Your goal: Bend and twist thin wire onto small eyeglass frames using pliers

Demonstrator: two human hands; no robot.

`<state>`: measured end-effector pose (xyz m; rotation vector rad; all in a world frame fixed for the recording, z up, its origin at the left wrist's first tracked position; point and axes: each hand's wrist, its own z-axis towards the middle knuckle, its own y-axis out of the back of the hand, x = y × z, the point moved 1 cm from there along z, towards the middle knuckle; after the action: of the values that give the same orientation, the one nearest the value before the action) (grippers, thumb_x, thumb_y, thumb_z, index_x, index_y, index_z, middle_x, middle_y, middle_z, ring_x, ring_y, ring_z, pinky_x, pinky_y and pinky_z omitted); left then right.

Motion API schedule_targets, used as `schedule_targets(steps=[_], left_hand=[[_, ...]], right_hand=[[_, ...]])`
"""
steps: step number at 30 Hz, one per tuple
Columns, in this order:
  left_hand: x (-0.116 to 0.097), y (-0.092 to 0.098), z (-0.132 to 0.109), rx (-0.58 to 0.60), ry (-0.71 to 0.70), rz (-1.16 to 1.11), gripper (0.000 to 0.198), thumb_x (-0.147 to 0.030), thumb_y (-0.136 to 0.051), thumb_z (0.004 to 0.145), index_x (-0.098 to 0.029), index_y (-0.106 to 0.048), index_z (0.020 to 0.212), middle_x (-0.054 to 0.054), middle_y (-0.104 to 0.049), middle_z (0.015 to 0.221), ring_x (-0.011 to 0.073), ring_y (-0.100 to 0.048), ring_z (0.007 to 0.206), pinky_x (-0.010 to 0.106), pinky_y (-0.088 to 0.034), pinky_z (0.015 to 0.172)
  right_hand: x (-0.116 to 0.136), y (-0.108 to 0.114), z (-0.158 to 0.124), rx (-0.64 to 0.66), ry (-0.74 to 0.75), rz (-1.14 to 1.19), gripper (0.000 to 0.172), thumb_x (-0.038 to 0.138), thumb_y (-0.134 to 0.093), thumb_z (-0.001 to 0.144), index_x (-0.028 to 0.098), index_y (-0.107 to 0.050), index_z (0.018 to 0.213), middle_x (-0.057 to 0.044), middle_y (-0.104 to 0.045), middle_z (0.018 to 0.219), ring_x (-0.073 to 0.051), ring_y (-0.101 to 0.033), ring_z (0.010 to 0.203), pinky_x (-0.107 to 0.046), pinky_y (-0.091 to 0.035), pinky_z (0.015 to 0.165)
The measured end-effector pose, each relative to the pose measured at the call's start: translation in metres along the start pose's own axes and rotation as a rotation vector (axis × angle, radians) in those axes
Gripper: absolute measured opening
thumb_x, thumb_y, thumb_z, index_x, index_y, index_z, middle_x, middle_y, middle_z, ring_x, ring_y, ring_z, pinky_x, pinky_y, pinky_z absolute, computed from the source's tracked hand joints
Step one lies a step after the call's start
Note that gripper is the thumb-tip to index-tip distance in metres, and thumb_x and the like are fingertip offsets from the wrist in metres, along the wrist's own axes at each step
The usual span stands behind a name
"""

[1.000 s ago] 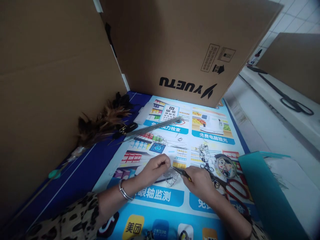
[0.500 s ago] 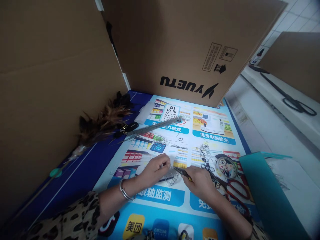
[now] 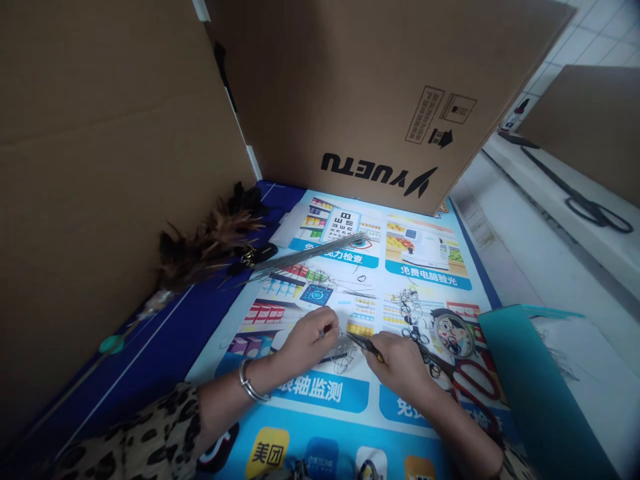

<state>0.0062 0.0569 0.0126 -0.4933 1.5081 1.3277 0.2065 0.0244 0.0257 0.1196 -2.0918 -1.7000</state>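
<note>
My left hand (image 3: 313, 339) is closed in a pinch, and a thin wire, barely visible, shows between its fingertips and the pliers. My right hand (image 3: 397, 360) grips pliers (image 3: 369, 347) with dark jaws and a touch of yellow on the handles. Their tips point left, close to my left fingers; whether the jaws are closed on the wire I cannot tell. Just below lie several small bent wire loops (image 3: 344, 361) on the printed sheet. Beyond my hands rests a bundle of straight thin wires (image 3: 320, 252), with a few loose pieces near it.
Right of my hands are a pile of dark wire loops (image 3: 410, 313) and red-handled scissors (image 3: 475, 380). A teal box (image 3: 543, 387) stands at the right. Brown feathers (image 3: 210, 237) lie along the left. Cardboard walls (image 3: 350, 87) rise behind and left; black scissors (image 3: 585, 197) lie on a ledge.
Almost nothing differs. Both hands and the pliers keep their places, with only a very slight shift of the view.
</note>
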Motion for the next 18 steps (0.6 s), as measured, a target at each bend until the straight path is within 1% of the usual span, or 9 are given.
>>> schedule_targets(steps=[5,12,18], left_hand=[[-0.0009,0.0,-0.0009,0.004,-0.006,-0.001,0.013,-0.011,-0.042,0.078,-0.016,-0.046,0.067,0.0,-0.048,0.068,0.0134,-0.045,0.065,0.024,-0.035,0.06],[-0.0028,0.0021,-0.0012,-0.012,0.019,-0.166,0.012,-0.014,-0.041,0.081,-0.016,-0.047,0.071,0.0,-0.047,0.07,0.0127,-0.044,0.066,0.023,-0.036,0.061],[-0.0073,0.0029,-0.0035,-0.027,0.034,-0.254,0.014,-0.019,-0.041,0.084,-0.016,-0.047,0.072,0.001,-0.048,0.073,0.0133,-0.045,0.068,0.024,-0.037,0.064]], right_hand=[[0.0008,-0.0006,0.0008,-0.005,-0.002,-0.017,0.022,0.034,-0.04,0.086,0.019,-0.053,0.078,-0.001,-0.057,0.072,-0.01,-0.048,0.06,-0.022,-0.018,0.049],[0.0004,0.0016,-0.0001,-0.002,0.001,-0.016,0.021,0.035,-0.042,0.085,0.02,-0.053,0.078,0.001,-0.056,0.07,-0.011,-0.049,0.06,-0.022,-0.018,0.049],[0.0005,0.0015,0.0007,0.016,-0.009,-0.001,0.021,0.035,-0.042,0.085,0.019,-0.053,0.077,0.0,-0.057,0.071,-0.011,-0.05,0.061,-0.022,-0.019,0.049]])
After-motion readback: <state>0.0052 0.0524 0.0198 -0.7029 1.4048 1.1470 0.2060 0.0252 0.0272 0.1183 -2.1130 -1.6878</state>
